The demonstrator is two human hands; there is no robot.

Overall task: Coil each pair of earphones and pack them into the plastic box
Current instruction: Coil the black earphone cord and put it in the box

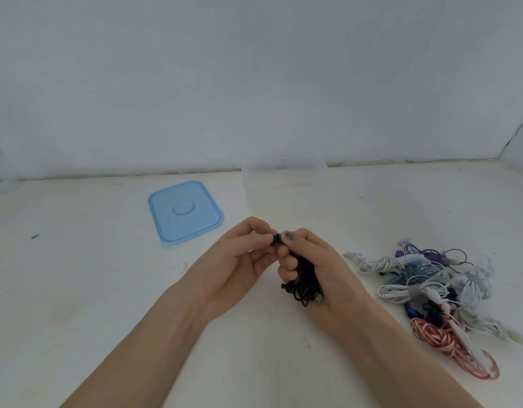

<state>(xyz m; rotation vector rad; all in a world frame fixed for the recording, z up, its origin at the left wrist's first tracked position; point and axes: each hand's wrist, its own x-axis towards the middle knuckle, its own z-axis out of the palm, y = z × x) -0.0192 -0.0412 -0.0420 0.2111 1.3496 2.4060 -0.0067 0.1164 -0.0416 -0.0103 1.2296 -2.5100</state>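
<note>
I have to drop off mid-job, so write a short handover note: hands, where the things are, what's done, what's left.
Left hand pinches the end of the black earphones; right hand grips their bundled cable.
Clear plastic box stands at the back of the table; I cannot see anything in it. Its blue lid lies off, to the left.
Pile of tangled earphones waits on the right.
Done: black pair mostly coiled.
Left: finish it, box it, then the pile.

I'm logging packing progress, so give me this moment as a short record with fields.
left hand: left hand pinches an end of the black earphones
right hand: right hand grips the black bundle
waiting: pile of earphones on the table, right
lid: blue lid flat, far left
box: clear plastic box, apparently empty
</note>
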